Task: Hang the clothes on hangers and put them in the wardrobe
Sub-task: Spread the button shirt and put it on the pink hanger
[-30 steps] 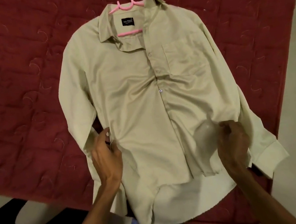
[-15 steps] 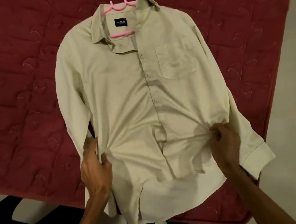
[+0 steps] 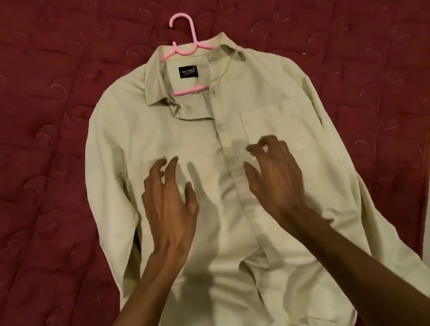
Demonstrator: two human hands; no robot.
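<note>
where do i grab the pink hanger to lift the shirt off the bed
Pinch the pink hanger at its hook, from the far side above the collar. The hook and neck lie bare on the red quilt; its arms are mostly hidden inside the shirt.

One shirt [image 3: 176,129], one pink hanger [image 3: 188,50], one quilt [image 3: 36,104], two hands [image 3: 170,204] [image 3: 275,179].

Both bare forearms [image 3: 149,294] reach forward from the bottom edge, angled toward each other, backs of the hands up. The left hand [image 3: 169,201] has its fingers spread and lightly bent, thumb out to the side, gripping nothing. The right hand [image 3: 275,179] lies level with it and a little apart, fingers half curled like a claw, also empty.
</note>
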